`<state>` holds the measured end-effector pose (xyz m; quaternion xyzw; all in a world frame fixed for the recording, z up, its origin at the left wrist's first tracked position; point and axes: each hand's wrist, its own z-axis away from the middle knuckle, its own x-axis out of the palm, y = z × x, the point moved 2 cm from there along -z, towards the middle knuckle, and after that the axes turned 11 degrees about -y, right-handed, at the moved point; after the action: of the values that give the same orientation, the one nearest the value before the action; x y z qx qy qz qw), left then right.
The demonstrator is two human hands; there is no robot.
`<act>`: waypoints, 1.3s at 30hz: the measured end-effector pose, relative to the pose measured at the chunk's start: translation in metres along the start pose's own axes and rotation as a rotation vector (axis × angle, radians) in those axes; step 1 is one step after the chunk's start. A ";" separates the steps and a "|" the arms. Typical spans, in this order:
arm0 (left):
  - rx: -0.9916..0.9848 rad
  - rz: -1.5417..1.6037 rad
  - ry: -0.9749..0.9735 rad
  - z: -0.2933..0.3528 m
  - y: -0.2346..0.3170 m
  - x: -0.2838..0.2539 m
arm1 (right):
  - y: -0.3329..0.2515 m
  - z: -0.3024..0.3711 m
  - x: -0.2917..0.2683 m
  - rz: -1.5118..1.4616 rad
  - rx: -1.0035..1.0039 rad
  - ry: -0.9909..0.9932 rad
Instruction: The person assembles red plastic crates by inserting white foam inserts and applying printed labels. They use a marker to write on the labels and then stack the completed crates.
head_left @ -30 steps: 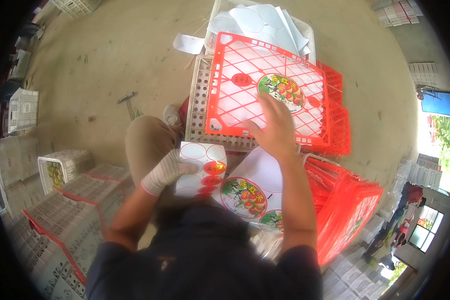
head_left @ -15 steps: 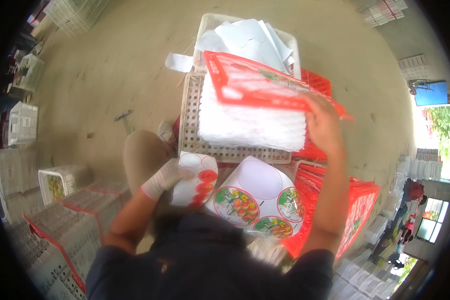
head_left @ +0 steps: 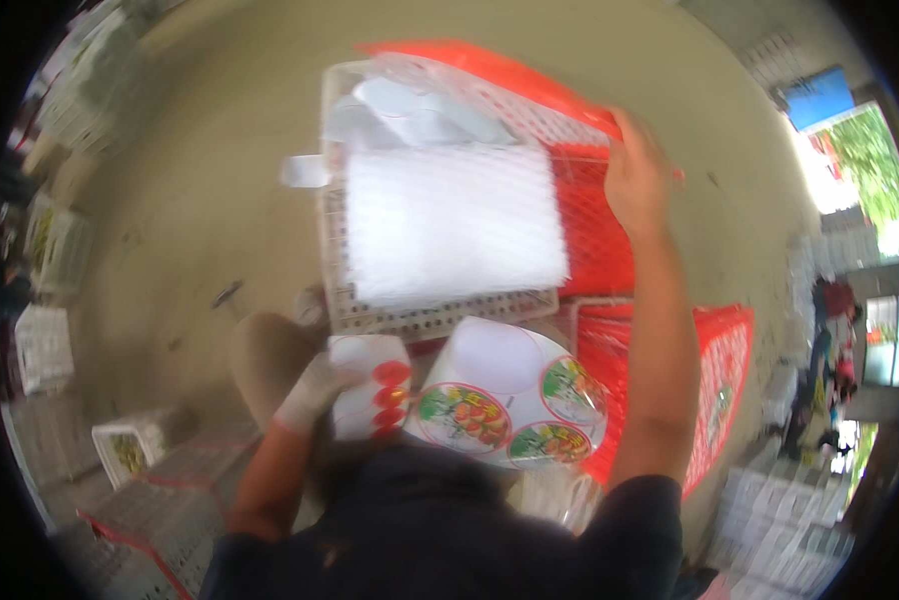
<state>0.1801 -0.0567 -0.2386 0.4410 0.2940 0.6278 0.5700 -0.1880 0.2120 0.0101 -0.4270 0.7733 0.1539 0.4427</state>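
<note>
One small sheet (head_left: 370,385) is pinched at its left edge by the gloved left hand (head_left: 310,395), thumb laid on top. Ahead and right of that grip, white netting (head_left: 455,220) is borne by a crate (head_left: 336,290), and a larger sheet (head_left: 500,390) is spread nearer; farther right, a tilted red lid (head_left: 515,75) is held at its right end by the right hand (head_left: 642,180), fingers curled nearly closed.

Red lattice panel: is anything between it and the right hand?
Nothing visible: the right hand holds the red lattice panel directly by its right end. The left hand, on the sticker sheet, is apart from it.
</note>
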 end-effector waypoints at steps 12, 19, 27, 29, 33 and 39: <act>-0.054 -0.006 -0.059 -0.006 0.004 0.015 | 0.039 0.240 -0.287 0.681 0.374 0.222; -0.124 -0.136 -0.045 -0.009 0.010 0.013 | 0.011 0.338 -0.304 1.585 0.691 -0.033; -0.055 -0.087 -0.010 -0.002 0.009 0.018 | 0.035 0.460 -0.185 0.564 1.112 -0.560; 0.010 -0.094 -0.015 0.000 0.012 0.021 | 0.040 0.464 -0.206 0.485 1.122 -0.561; -0.068 -0.078 -0.056 -0.007 -0.003 0.010 | 0.020 0.390 -0.193 0.508 1.054 -0.250; 0.021 0.085 -0.106 -0.016 0.050 0.045 | -0.042 0.245 -0.068 -0.472 0.821 -0.485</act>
<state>0.1447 -0.0195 -0.1920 0.4916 0.2509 0.6240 0.5532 -0.0025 0.3740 -0.0661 -0.3334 0.5281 -0.1708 0.7621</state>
